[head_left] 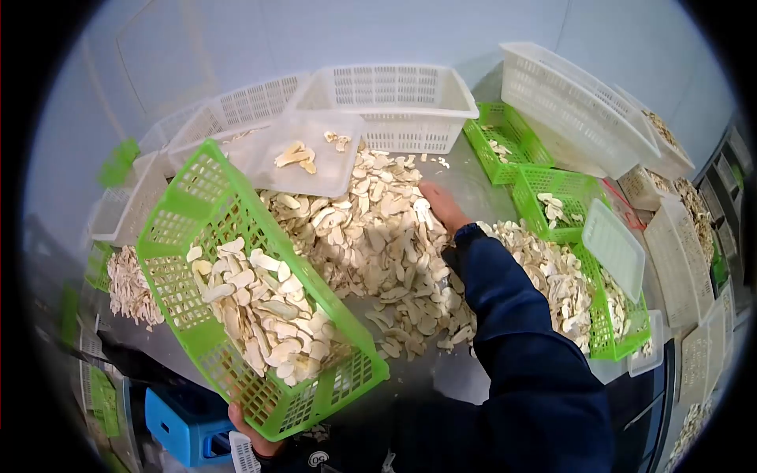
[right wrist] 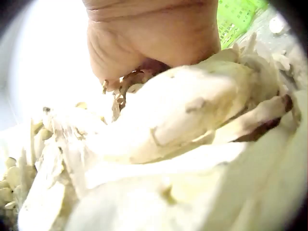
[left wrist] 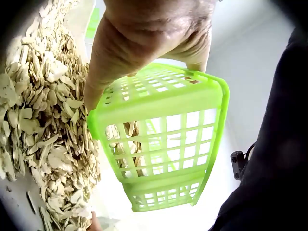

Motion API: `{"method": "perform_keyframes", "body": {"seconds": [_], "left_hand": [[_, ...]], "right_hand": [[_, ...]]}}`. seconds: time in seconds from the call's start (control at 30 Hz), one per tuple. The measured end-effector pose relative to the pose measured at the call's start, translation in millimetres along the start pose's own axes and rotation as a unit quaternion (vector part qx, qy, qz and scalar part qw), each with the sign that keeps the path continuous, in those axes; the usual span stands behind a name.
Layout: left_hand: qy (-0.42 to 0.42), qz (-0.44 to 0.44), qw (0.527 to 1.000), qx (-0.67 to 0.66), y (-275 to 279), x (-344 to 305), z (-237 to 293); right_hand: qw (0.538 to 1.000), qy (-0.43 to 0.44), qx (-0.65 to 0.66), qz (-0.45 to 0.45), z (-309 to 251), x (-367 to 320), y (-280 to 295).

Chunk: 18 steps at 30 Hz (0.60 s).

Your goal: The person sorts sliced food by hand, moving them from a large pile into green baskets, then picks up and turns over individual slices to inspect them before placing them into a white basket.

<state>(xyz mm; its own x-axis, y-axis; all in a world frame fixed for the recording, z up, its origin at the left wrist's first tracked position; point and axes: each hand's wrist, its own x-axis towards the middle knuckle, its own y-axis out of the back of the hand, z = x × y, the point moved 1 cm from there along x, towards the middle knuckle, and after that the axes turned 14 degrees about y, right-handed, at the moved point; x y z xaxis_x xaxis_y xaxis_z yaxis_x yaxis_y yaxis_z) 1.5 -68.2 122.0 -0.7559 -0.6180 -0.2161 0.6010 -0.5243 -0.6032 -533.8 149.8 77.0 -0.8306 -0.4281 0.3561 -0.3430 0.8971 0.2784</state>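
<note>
1. The left hand (head_left: 256, 433) grips the near end of a green basket (head_left: 355, 333), its fingers and thumb clasping the edge, set apart from each other.
2. The basket is held tilted above the worktop (head_left: 481, 183), and a heap of mushroom slices (head_left: 272, 315) lies loose inside it.
3. The right hand (head_left: 443, 206) reaches into a large pile (head_left: 378, 229) of similar slices on the worktop, touching them. Its fingertips are hidden, so I cannot tell whether they pinch anything.
4. At the back of this pile, a pale tray (head_left: 323, 169) bears a few slices; behind it stands a white crate (head_left: 426, 130).
5. Right of the right sleeve (head_left: 509, 307) lies another pile (head_left: 548, 284), next to a row of smaller green baskets (head_left: 611, 319), with slices in them. A pale lid (head_left: 615, 248) leans on the nearest one.
6. More slices (head_left: 132, 288) lie left of the held basket, and a blue stool (head_left: 169, 426) stands below, beside the left hand.
</note>
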Motion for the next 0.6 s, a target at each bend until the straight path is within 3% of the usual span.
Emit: {"method": "perform_keyframes", "body": {"seconds": [0.07, 0.2, 0.27, 0.37, 0.47, 0.5, 0.6], "left_hand": [[-0.008, -0.01, 1.0, 0.001, 1.3, -1.6, 1.8], [-0.01, 0.022, 1.0, 0.016, 8.3, -5.1, 3.9], [-0.014, 0.019, 1.0, 0.014, 12.8, -3.8, 2.3], [-0.012, 0.004, 1.0, 0.016, 19.0, -3.2, 4.4], [-0.013, -0.012, 1.0, 0.011, 19.9, -3.9, 5.2], [-0.014, -0.016, 1.0, 0.009, 20.3, -4.3, 5.5], [-0.006, 0.033, 0.999, 0.025, 23.6, -7.9, 6.6]], "right_hand": [[0.999, 0.021, 0.013, 0.023, 22.7, -12.5, -4.4], [0.997, 0.063, -0.003, 0.054, -32.9, -67.6, -24.3], [0.999, -0.019, 0.036, 0.029, -77.5, -94.4, -31.7], [0.974, 0.109, -0.19, -0.059, -127.4, -122.0, -54.2], [0.925, 0.212, -0.281, -0.143, -167.9, -127.7, -65.9], [0.934, 0.132, -0.271, -0.192, -189.2, -118.2, -57.3], [0.971, 0.051, -0.201, -0.117, -157.9, -58.0, -21.2]]}}
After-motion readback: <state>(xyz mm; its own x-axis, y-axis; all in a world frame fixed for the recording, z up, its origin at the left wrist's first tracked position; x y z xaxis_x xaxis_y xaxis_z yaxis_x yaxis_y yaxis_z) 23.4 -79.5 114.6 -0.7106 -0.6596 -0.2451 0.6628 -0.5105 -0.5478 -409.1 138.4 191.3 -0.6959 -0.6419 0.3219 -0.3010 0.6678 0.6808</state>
